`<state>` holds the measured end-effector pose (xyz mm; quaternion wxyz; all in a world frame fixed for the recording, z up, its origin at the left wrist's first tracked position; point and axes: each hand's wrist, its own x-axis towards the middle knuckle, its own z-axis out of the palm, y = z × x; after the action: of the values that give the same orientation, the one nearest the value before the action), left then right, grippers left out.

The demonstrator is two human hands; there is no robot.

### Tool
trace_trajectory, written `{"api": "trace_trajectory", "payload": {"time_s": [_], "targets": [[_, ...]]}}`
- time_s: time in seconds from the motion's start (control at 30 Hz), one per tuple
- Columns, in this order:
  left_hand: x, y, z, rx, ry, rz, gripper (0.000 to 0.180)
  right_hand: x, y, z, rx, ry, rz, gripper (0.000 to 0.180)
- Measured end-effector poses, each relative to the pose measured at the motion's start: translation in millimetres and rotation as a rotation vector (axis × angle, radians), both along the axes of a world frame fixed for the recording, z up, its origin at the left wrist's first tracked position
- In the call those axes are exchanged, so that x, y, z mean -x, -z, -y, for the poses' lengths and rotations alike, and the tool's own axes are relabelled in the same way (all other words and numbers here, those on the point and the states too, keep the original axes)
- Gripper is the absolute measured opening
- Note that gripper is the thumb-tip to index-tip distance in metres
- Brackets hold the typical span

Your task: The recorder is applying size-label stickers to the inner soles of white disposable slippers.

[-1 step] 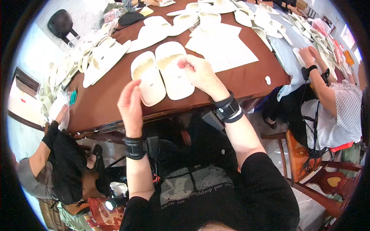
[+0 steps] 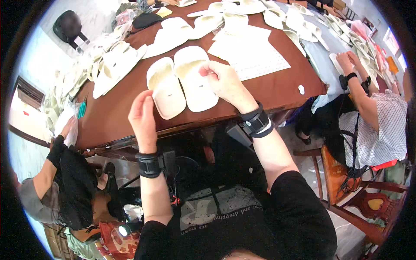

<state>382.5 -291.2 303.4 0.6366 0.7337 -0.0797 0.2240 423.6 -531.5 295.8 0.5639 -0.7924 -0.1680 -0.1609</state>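
Observation:
A pair of cream slide slippers lies side by side on the brown-topped table [image 2: 268, 93] in front of me, footbeds up and heels toward me. My left hand [image 2: 143, 119] hovers just left of the left slipper [image 2: 169, 95], its fingers pressed together. What those fingers hold, if anything, is too small to make out. Over the right edge of the right slipper [image 2: 197, 89], my right hand [image 2: 225, 84] is closed with thumb and forefinger pinched. Whatever may be in that pinch cannot be seen.
More cream slippers [image 2: 117, 65] line the table's left and far sides. White paper sheets [image 2: 260, 54] lie beyond my right hand. Teal scissors [image 2: 82, 109] rest at the left edge. Co-workers sit on both sides; a wooden chair [image 2: 346, 186] stands at right.
My left hand has shifted slightly left, a little away from the left slipper. My right hand and the slippers stay almost where they were.

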Motion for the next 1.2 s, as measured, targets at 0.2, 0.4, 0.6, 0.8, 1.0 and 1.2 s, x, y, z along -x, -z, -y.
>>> {"api": "trace_trajectory", "payload": {"time_s": [0.2,0.4,0.6,0.8,1.0,1.2], "targets": [[-20.5,23.6,-15.3,-0.609,-0.176,0.289,0.014,-1.7,5.0,-0.3,0.025,0.080,0.187,0.022],[-15.1,29.8,-17.6,-0.691,-0.228,0.334,0.013,7.3,8.1,-1.9,0.085,0.083,0.150,0.022],[-17.6,25.7,-12.1,-0.703,-0.231,0.297,0.014,7.0,1.5,3.7,0.065,0.111,0.193,0.021],[-26.9,24.3,-14.8,-0.712,-0.282,0.290,0.014,-13.4,7.6,-0.9,0.201,-0.042,0.380,0.015],[-21.5,28.6,-16.6,-0.813,-0.289,0.374,0.013,5.4,13.9,-4.6,-0.008,0.033,0.184,0.012],[-3.9,30.9,-2.6,-0.720,-0.289,0.272,0.018,7.6,18.3,9.8,0.081,0.037,0.341,0.013]]}}
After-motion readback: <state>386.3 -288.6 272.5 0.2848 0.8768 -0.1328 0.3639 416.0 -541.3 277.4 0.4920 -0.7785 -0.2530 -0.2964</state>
